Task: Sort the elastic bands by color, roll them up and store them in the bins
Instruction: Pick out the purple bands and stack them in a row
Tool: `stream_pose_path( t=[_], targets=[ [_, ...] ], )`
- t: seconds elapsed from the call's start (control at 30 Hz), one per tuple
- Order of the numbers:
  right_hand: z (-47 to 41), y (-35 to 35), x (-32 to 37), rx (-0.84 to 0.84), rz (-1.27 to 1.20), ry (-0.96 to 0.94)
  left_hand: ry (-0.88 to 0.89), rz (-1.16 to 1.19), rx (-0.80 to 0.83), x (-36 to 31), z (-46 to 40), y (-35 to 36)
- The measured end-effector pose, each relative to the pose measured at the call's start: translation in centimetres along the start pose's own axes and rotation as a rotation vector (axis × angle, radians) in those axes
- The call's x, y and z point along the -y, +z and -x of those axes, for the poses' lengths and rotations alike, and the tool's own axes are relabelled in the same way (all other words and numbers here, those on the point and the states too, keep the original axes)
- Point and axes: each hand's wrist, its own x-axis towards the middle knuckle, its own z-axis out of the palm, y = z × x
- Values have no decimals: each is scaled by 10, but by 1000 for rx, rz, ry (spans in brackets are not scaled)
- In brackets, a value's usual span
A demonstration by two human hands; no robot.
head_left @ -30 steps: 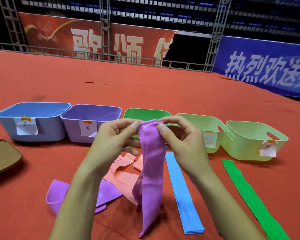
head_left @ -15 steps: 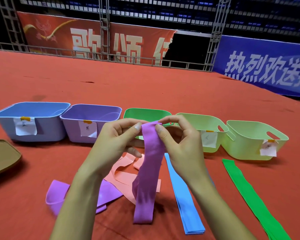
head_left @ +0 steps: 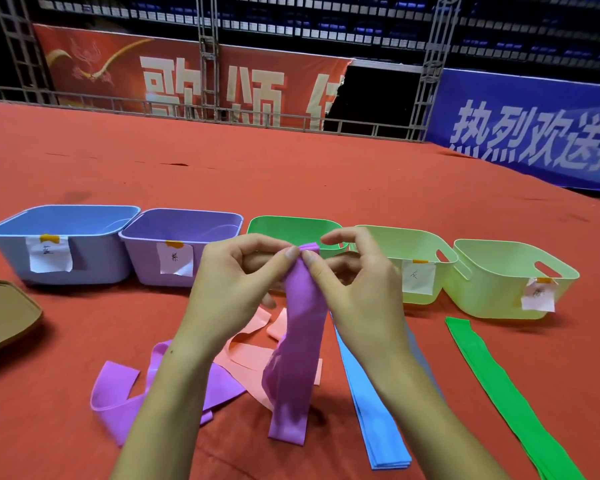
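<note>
A purple elastic band [head_left: 300, 344] hangs upright in front of me, its lower end touching the red floor. My left hand [head_left: 236, 282] and my right hand [head_left: 357, 282] both pinch its top edge between thumb and fingers. Another purple band [head_left: 118, 403] lies looped on the floor at the lower left. A pink band [head_left: 246, 344] lies crumpled behind the hanging one. A blue band [head_left: 371, 400] and a green band [head_left: 499, 386] lie flat to the right. Behind stand a blue bin [head_left: 7, 244], a purple bin [head_left: 139, 251], a green bin [head_left: 291, 223] and two pale yellow-green bins [head_left: 426, 247] [head_left: 492, 289].
A brown lid or tray [head_left: 4, 313] lies at the far left edge. Paper labels hang on the fronts of the bins. A metal railing [head_left: 201, 112] and banners close off the red floor at the back.
The purple band's top end has been drawn in tighter between my fingertips, and its hanging length has shortened so the lower end sits folded on the floor.
</note>
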Motion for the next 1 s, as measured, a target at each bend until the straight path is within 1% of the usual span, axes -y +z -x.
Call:
stream_pose_path(
  t=[0.1, 0.13, 0.17, 0.2, 0.3, 0.33, 0.37, 0.5, 0.73, 0.8, 0.87, 0.97, 1.0],
  targets=[
    [2, 1, -4, -75, 244, -8, 35, -10, -52, 3, -2, -3],
    [3, 2, -6, -79, 254, -7, 46, -5, -66, 3, -2, -4],
    [4, 3, -8, -55, 192, 9, 54, 4, -79, 3, -3, -5],
    [6, 5, -8, 2, 80, 49, 61, 12, -93, 3, -3, -7],
    [18, 11, -14, 327, -264, 238, 70, 48, -139, 5, -5, -10],
    [24, 14, -18, 426, -317, 285, 67, 65, -150, 6, -6, -12],
    [30, 17, -23, 488, -326, 306, 63, 79, -162, 7, -7, -14],
    [45, 23, -35, 522, -264, 253, 55, 139, -216, 8, -8, -21],
    [59, 20, -27, 724, -676, 361, 61, 135, -225, 13, -13, -27],
    [63, 18, -26, 751, -724, 389, 60, 127, -216, 16, -13, -28],
    [70, 18, -27, 732, -699, 413, 51, 128, -222, 18, -14, -29],
    [77, 24, -39, 614, -528, 413, 44, 117, -234, 19, -14, -28],
    [79, 26, -42, 598, -485, 420, 48, 103, -230, 19, -14, -27]
  ],
)
